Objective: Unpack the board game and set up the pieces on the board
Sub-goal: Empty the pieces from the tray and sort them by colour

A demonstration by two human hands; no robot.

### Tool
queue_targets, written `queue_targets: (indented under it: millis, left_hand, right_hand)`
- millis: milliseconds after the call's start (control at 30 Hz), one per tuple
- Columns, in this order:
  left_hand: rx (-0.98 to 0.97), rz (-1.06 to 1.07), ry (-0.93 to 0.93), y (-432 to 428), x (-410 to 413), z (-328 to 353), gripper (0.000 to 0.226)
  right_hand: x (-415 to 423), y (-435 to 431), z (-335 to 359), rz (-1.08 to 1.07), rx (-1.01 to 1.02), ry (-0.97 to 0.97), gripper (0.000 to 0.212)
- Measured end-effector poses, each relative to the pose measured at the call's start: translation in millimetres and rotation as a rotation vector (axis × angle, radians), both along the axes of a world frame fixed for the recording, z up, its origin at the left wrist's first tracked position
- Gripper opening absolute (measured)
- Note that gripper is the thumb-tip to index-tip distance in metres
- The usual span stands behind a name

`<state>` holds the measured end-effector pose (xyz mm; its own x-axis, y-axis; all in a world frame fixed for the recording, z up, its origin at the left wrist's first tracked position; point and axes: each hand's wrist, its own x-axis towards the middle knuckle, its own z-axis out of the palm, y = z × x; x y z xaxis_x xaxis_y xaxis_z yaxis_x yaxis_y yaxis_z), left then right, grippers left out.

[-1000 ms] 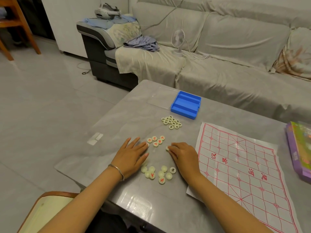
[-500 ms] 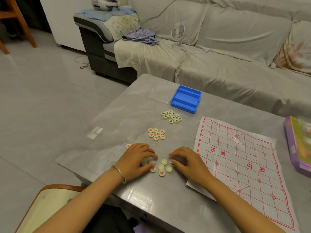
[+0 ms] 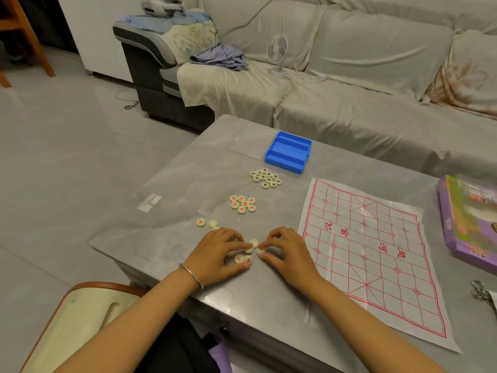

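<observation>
The white paper board (image 3: 373,251) with a red grid lies flat on the right of the grey table (image 3: 188,184). Small cream disc pieces sit in groups: black-lettered ones (image 3: 265,177) near the blue tray, red-lettered ones (image 3: 243,204) closer, two loose discs (image 3: 207,223) at the left. My left hand (image 3: 217,253) and right hand (image 3: 285,251) rest fingertips on a near cluster of discs (image 3: 248,253), pinching single pieces. Some of that cluster is hidden under my fingers.
An open blue plastic tray (image 3: 288,151) stands beside a clear lid (image 3: 248,141) at the table's far side. A purple game box (image 3: 470,222) lies at the right edge, metal keys (image 3: 482,293) below it. A sofa with a small fan (image 3: 278,53) runs behind.
Both hands have drawn back toward me and closed their fingers over the near cluster of discs. Two discs now lie uncovered at the left.
</observation>
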<state>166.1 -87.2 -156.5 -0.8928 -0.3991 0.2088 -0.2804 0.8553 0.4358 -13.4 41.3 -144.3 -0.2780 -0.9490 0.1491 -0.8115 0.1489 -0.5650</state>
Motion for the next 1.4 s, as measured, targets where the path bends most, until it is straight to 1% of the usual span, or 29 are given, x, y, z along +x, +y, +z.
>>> queue_targets:
  millis: [67, 167, 233, 267, 333, 400, 500, 600, 700, 833, 900, 967, 1033, 1167, 1233, 1333, 1400]
  left_hand:
    - [0.015, 0.015, -0.033, -1, -2, 4, 0.054]
    - [0.033, 0.050, -0.023, -2, -5, 10, 0.057]
    - [0.026, 0.057, -0.004, -2, -8, 12, 0.062]
    - [0.011, 0.059, -0.002, -2, -10, 13, 0.060]
    - [-0.023, 0.065, -0.007, 0, -12, 14, 0.051]
    - [-0.040, 0.072, 0.002, 3, -13, 14, 0.039]
    - [-0.004, 0.110, 0.016, 9, -14, 15, 0.028]
    - [0.098, 0.167, 0.014, 11, -16, 19, 0.021]
    - [0.125, 0.136, 0.014, 13, -12, 18, 0.023]
    - [0.066, 0.118, 0.111, 12, 5, 12, 0.040]
    - [0.018, 0.098, 0.089, 11, 15, 10, 0.044]
    - [-0.053, 0.086, 0.061, 11, 23, 6, 0.042]
    - [-0.123, 0.087, 0.059, 12, 28, 2, 0.035]
    - [-0.154, 0.066, 0.111, 14, 29, -3, 0.034]
    - [-0.108, 0.073, 0.114, 17, 26, -2, 0.033]
    - [0.146, 0.132, 0.125, 24, 23, 3, 0.031]
    - [0.242, 0.166, 0.119, 27, 21, 6, 0.035]
  right_hand:
    - [0, -6, 4, -0.044, 0.037, -0.048, 0.022]
    - [-2, -10, 7, -0.088, 0.093, -0.114, 0.018]
    - [-3, -7, 6, -0.096, 0.113, -0.123, 0.016]
    - [-4, -6, 5, -0.105, 0.111, -0.109, 0.016]
    - [-6, -4, 2, -0.132, 0.092, -0.070, 0.017]
    - [-8, -3, 1, -0.148, 0.075, -0.073, 0.016]
    - [-7, 0, 2, -0.141, 0.026, -0.096, 0.014]
    - [-2, 5, 5, -0.088, -0.007, -0.088, 0.013]
    - [9, 11, 5, -0.010, -0.002, -0.074, 0.018]
    - [23, 12, -1, 0.050, 0.002, -0.039, 0.026]
    - [26, 9, -2, 0.046, 0.016, 0.003, 0.029]
    - [27, 8, -4, 0.042, 0.019, 0.044, 0.029]
    - [27, 9, -6, 0.042, 0.003, 0.063, 0.028]
    - [25, 16, -3, 0.036, 0.001, 0.019, 0.025]
    - [23, 17, 1, 0.040, 0.035, 0.008, 0.025]
    - [20, 15, 6, 0.070, 0.089, 0.012, 0.024]
    - [19, 12, 8, 0.097, 0.122, -0.018, 0.024]
